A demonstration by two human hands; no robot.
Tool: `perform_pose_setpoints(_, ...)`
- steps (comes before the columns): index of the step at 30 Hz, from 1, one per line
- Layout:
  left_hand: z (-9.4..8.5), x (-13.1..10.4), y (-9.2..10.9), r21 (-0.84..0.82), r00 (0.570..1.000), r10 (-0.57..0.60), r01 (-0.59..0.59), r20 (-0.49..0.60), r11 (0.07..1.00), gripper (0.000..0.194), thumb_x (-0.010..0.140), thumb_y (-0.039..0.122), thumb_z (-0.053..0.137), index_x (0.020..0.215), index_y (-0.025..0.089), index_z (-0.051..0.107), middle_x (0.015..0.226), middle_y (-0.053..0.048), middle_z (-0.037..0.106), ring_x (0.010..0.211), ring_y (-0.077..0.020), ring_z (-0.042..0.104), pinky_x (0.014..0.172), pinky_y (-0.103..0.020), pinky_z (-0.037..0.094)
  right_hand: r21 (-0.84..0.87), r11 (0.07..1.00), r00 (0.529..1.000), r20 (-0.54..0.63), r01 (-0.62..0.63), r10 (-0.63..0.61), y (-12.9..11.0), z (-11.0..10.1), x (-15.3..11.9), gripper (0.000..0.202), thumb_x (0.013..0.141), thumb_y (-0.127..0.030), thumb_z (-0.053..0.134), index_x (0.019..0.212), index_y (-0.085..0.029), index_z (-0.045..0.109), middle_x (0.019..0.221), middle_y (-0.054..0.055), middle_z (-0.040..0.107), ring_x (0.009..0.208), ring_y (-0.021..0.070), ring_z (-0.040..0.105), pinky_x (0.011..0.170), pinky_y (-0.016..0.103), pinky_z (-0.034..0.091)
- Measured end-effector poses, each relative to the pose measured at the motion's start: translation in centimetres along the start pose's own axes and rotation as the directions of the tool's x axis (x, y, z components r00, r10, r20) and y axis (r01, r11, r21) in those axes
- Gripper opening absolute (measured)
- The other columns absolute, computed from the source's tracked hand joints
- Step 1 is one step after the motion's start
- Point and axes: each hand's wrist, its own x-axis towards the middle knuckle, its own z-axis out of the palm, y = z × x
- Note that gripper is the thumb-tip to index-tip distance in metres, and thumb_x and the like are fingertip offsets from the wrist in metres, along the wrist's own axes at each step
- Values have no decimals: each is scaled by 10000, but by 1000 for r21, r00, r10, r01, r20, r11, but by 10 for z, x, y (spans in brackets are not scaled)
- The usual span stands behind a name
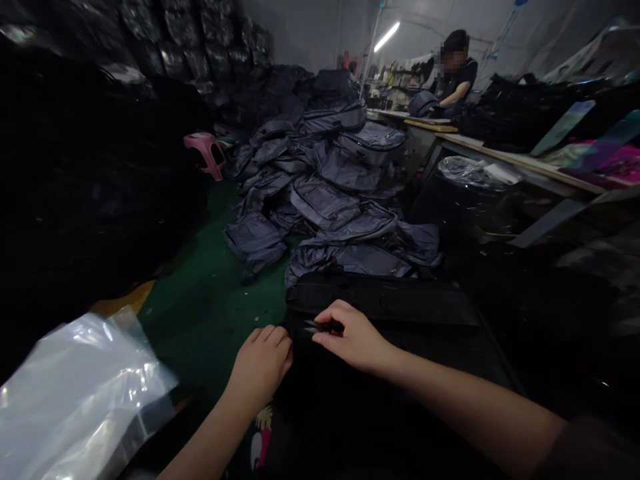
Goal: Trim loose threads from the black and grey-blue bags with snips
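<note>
A black bag [400, 307] lies in front of me, its details mostly lost in the dark. My left hand [265, 360] is closed on the bag's left edge, fingers curled over the black fabric. Small thread snips [327, 328] with red on the handle sit between the thumb and fingers of my right hand [350, 337]. Their pale blades point left, just above the bag and a little to the right of my left hand.
Grey-blue bags [340, 193] are heaped ahead. A pink stool [206, 153] stands left of them on the green floor [215, 287]. Clear plastic [85, 393] lies at lower left. At the right, a person [453, 73] works by a table [520, 160].
</note>
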Motion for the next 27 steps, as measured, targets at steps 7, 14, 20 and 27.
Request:
perform_pose_setpoints(7, -2, 5, 0, -113, 990, -108, 118, 92, 987, 100, 805, 162, 478, 795, 178, 576, 857, -53, 598, 847, -216, 527, 763, -362, 405, -411, 906, 990, 133, 104, -53, 4, 20, 7, 161, 779, -301, 661, 908, -204, 658, 946, 27, 572, 896, 167, 535, 735, 259, 433)
perform_pose_setpoints(14, 5, 7, -6, -219, 982, -155, 177, 111, 960, 79, 801, 184, 474, 790, 171, 551, 845, -60, 574, 844, -218, 508, 779, -368, 413, -609, 760, 965, 245, 228, -93, -4, 31, 12, 111, 828, -275, 585, 847, -185, 648, 924, 48, 565, 884, 193, 505, 657, 271, 405)
perform_pose_setpoints(20, 6, 7, -3, -285, 984, -147, 169, 96, 944, 77, 790, 190, 477, 765, 176, 548, 834, -60, 578, 824, -216, 517, 782, -381, 412, -633, 735, 963, 251, 241, -100, -2, 39, 16, 86, 832, -211, 564, 807, -178, 640, 902, 46, 574, 856, 190, 502, 637, 275, 397)
perform_pose_setpoints(27, 12, -2, -34, -661, 666, -745, 540, -44, 521, 108, 762, 296, 568, 811, 206, 600, 812, -14, 608, 695, -153, 557, 663, -295, 442, -308, 947, 994, 85, 89, -66, 4, 30, 13, 114, 797, -264, 657, 891, -199, 662, 895, 26, 583, 863, 155, 540, 727, 256, 436)
